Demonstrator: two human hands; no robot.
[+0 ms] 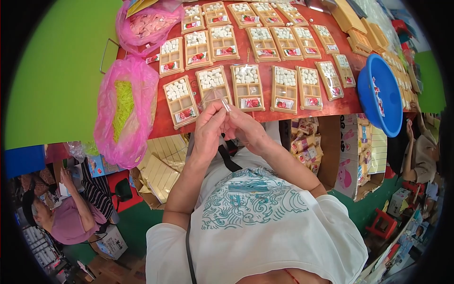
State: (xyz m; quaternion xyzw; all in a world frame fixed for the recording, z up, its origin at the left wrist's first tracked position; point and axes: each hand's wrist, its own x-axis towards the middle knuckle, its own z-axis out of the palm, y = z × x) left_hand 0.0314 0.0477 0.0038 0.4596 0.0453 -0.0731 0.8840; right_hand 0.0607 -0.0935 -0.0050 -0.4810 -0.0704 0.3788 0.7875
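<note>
My left hand [208, 128] and my right hand [249, 130] meet at the table's front edge. Both are closed, with their fingers pinching a small piece of clear plastic [226, 106]; its exact kind is hard to make out. Just beyond them stands a tan compartment tray [213, 95] with white marshmallow-like pieces [211, 77], partly hidden by the plastic and my fingers. To the right, another tray [247, 90] holds white pieces and a red-and-white packet [250, 102]. Several similar trays fill rows across the red table.
Left on the table are a pink bag of yellow-green shreds [124, 102] and a pink bag of pale pink pieces [147, 26]. A blue basin [388, 102] with packets stands right. Below are cardboard boxes [329, 154] of packages. Other people [78, 215] work on both sides.
</note>
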